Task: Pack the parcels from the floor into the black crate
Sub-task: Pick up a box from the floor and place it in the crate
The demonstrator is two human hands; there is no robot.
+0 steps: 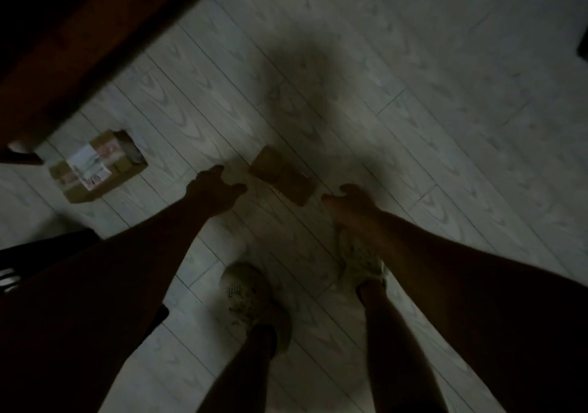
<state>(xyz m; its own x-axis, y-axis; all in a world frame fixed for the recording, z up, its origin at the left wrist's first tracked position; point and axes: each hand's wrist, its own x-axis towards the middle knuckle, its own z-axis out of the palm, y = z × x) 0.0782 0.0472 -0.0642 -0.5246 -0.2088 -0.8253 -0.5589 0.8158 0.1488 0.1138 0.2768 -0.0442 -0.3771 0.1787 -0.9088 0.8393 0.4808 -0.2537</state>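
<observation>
A small brown cardboard parcel [281, 175] lies on the pale floor in the middle of the dim head view. My left hand [214, 190] hovers just left of it with fingers spread, holding nothing. My right hand [351, 199] reaches in from the right, fingers apart, close to the parcel's near corner but apart from it. A second parcel [95, 166] with a white label lies further left. The black crate is out of view.
Dark wooden furniture [79, 31] crosses the upper left, its edge above the labelled parcel. My two feet in light shoes [254, 301] stand on the floor below the hands. Something dark with white stripes [12, 276] sits at the left edge.
</observation>
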